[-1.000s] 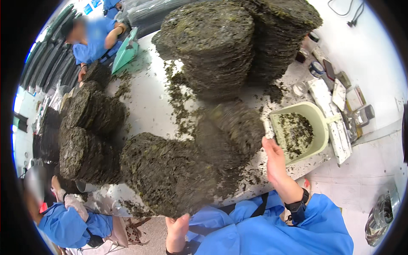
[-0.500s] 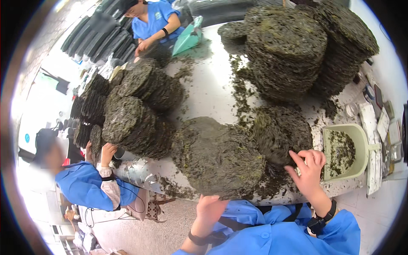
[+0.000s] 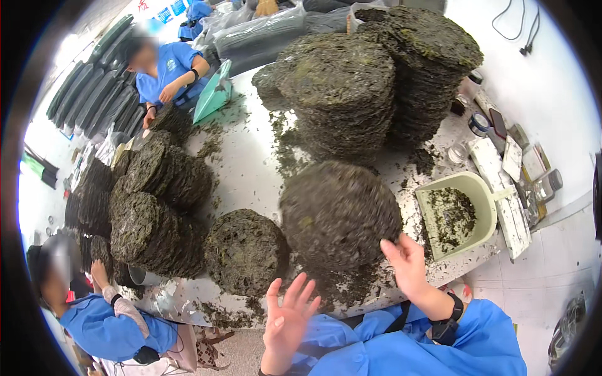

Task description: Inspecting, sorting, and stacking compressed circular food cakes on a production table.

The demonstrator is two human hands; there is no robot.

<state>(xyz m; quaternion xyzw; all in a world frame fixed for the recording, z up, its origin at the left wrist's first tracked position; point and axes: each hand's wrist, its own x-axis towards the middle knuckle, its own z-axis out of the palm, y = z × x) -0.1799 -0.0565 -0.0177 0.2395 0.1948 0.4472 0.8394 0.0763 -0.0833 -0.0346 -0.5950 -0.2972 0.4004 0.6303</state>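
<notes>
I see my right hand (image 3: pixel 409 266) with the thumb at the lower right edge of a large round dark-brown and green sheet of dried seaweed (image 3: pixel 338 216), which is a little blurred; I cannot tell whether the fingers clamp it. The sheet is in the middle of the near part of the white table (image 3: pixel 251 169). My left hand (image 3: pixel 288 323) is apart from the right one, with spread fingers and nothing in it, near a smaller round seaweed pile (image 3: pixel 246 250).

Just to the right of the large sheet stands a pale green plastic scoop (image 3: pixel 484 210) with a short handle. Inside it, dark seaweed crumbs (image 3: pixel 453 216) cover much of the bottom. Beyond it is a small clear round container (image 3: pixel 458 152), whose content I cannot tell. At the far side, a transparent plastic bag (image 3: pixel 258 42) holds something dark, and a teal scoop (image 3: pixel 213 94) leans near a co-worker (image 3: pixel 166 69) in blue.
</notes>
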